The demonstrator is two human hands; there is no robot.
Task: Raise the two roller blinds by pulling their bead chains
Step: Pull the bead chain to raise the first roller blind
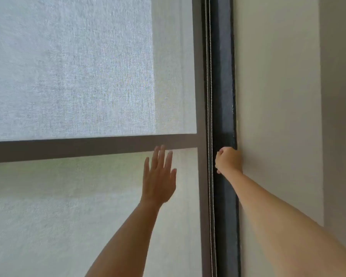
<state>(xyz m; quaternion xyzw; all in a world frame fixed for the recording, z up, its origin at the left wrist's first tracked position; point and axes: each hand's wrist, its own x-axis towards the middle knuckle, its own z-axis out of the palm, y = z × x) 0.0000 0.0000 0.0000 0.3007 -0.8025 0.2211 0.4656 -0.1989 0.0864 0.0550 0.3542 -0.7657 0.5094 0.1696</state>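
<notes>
A pale woven roller blind (72,72) hangs down over the window and fills the left of the view; the window's bars show through it as grey bands. Its bead chain (208,96) runs as two thin strands down the blind's right edge, in front of the dark frame (223,86). My right hand (228,159) is a fist right beside the chain at mid height; whether the fingers are closed around a strand is hidden. My left hand (160,174) is raised flat, fingers apart, in front of the blind's lower half, holding nothing.
A cream wall (278,96) stands directly right of the dark frame, and my right forearm lies along it. A wall corner (321,116) runs down the far right.
</notes>
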